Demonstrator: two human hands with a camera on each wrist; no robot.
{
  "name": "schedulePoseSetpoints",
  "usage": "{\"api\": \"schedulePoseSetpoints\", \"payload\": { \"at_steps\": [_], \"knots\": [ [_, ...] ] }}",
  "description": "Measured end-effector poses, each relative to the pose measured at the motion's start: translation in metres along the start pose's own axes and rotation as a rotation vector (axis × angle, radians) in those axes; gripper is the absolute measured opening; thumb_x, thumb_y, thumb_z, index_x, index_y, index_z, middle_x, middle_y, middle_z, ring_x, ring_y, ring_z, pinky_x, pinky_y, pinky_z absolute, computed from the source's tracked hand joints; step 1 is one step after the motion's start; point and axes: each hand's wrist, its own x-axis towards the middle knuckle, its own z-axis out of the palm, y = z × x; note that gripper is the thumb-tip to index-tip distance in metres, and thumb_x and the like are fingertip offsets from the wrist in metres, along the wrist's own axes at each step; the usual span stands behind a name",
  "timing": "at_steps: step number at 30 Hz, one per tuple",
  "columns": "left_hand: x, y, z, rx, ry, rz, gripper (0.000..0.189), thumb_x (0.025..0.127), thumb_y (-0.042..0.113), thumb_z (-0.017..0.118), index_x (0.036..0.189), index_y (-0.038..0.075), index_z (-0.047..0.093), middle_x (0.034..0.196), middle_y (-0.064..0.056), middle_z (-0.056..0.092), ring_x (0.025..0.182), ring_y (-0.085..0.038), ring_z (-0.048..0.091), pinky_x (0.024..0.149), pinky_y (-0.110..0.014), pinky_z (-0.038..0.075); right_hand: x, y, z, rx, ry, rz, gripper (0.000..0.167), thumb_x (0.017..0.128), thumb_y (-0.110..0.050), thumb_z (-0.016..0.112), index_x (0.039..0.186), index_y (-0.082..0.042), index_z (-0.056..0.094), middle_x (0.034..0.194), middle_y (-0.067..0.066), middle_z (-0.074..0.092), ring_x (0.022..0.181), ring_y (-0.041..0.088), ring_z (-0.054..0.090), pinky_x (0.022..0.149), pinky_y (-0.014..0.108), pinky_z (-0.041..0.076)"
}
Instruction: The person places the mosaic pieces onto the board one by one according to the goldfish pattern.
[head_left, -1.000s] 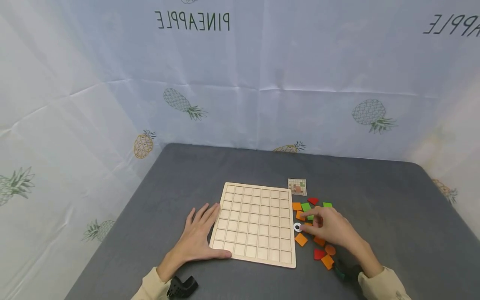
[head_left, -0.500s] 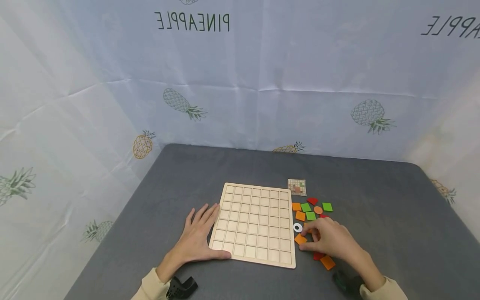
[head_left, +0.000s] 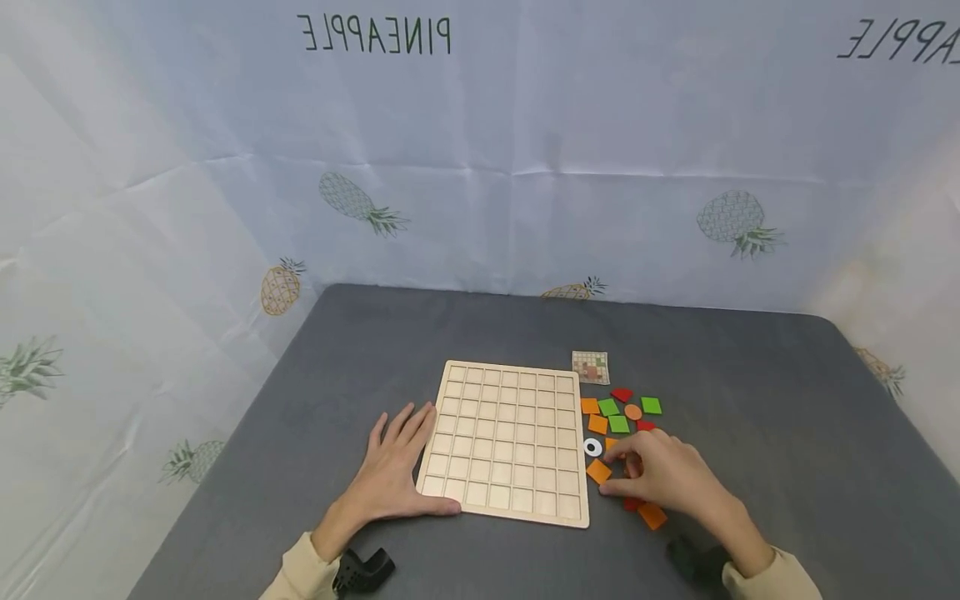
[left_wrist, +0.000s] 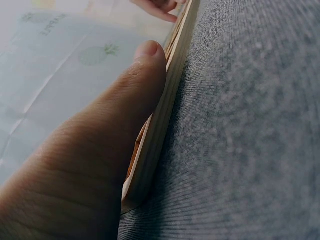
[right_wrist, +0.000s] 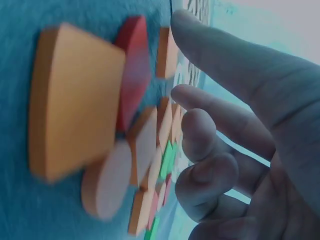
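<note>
My left hand (head_left: pixel 392 468) lies spread at the left edge of a pale wooden grid board (head_left: pixel 510 444). Its thumb rests over the near left corner, and in the left wrist view the thumb (left_wrist: pixel 131 90) lies along the board's rim. My right hand (head_left: pixel 663 473) is over the loose tiles right of the board, thumb and index finger apart. Just beyond those fingertips is an orange square tile (head_left: pixel 598 472). Nothing shows between thumb and index in the right wrist view; the other fingers (right_wrist: pixel 207 175) are curled. A white ring-shaped piece (head_left: pixel 592 447) lies close by, and the palm hides some tiles.
Green squares (head_left: pixel 651 405), red pieces (head_left: pixel 622 394), an orange disc (head_left: pixel 633 412) and several orange squares (head_left: pixel 652 516) lie scattered on the dark grey table. A small printed grid card (head_left: pixel 591 367) sits beyond them. A pineapple-print curtain (head_left: pixel 480 167) hangs behind.
My right hand has moved toward the near side, from beside the white ring to the orange square, uncovering tiles farther back. My left hand stays at the board. The view has shifted slightly.
</note>
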Motion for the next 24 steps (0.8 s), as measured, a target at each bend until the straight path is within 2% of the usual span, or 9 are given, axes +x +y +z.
{"api": "schedulePoseSetpoints", "payload": {
  "at_steps": [4, 9, 12, 17, 24],
  "knots": [
    [0.001, 0.000, -0.001, 0.009, 0.002, -0.001, 0.138, 0.073, 0.090, 0.075, 0.170, 0.002, 0.033, 0.176, -0.021, 0.037, 0.162, -0.053, 0.030, 0.123, -0.082, 0.017, 0.000, 0.011, -0.009, -0.008, 0.061, -0.019, 0.033, 0.083, -0.037, 0.094, 0.105, -0.014, 0.086, 0.062, -0.009, 0.051, 0.051, 0.004, 0.041, 0.049, 0.021, 0.028],
    [0.001, -0.001, 0.000, 0.011, -0.007, -0.005, 0.137, 0.072, 0.089, 0.077, 0.170, 0.002, 0.033, 0.176, -0.020, 0.036, 0.162, -0.052, 0.031, 0.123, -0.082, 0.017, 0.003, 0.028, -0.016, -0.028, 0.184, 0.030, 0.036, 0.091, -0.029, 0.089, 0.116, -0.004, 0.083, 0.061, -0.007, 0.050, 0.049, 0.008, 0.040, 0.047, 0.022, 0.026],
    [0.001, -0.001, 0.000, 0.015, -0.009, -0.004, 0.138, 0.073, 0.089, 0.076, 0.170, 0.002, 0.033, 0.176, -0.020, 0.036, 0.162, -0.052, 0.031, 0.123, -0.082, 0.017, 0.009, 0.035, -0.017, -0.022, 0.225, 0.060, 0.040, 0.094, -0.026, 0.086, 0.122, 0.001, 0.080, 0.059, -0.005, 0.049, 0.049, 0.010, 0.040, 0.047, 0.023, 0.027],
    [0.001, -0.001, 0.001, 0.019, -0.010, -0.006, 0.137, 0.072, 0.086, 0.079, 0.170, 0.002, 0.032, 0.177, -0.020, 0.035, 0.162, -0.052, 0.031, 0.124, -0.082, 0.017, 0.020, 0.040, -0.016, -0.002, 0.216, 0.097, 0.048, 0.096, -0.025, 0.082, 0.131, 0.007, 0.074, 0.058, -0.002, 0.050, 0.050, 0.014, 0.044, 0.046, 0.024, 0.030],
    [0.001, -0.001, 0.000, 0.017, -0.010, -0.010, 0.137, 0.072, 0.085, 0.080, 0.170, 0.002, 0.033, 0.177, -0.020, 0.036, 0.162, -0.052, 0.031, 0.123, -0.082, 0.017, 0.030, 0.042, -0.016, -0.016, 0.183, 0.127, 0.048, 0.097, -0.024, 0.079, 0.132, 0.009, 0.072, 0.061, 0.000, 0.051, 0.052, 0.015, 0.046, 0.047, 0.026, 0.033]
  ]
}}
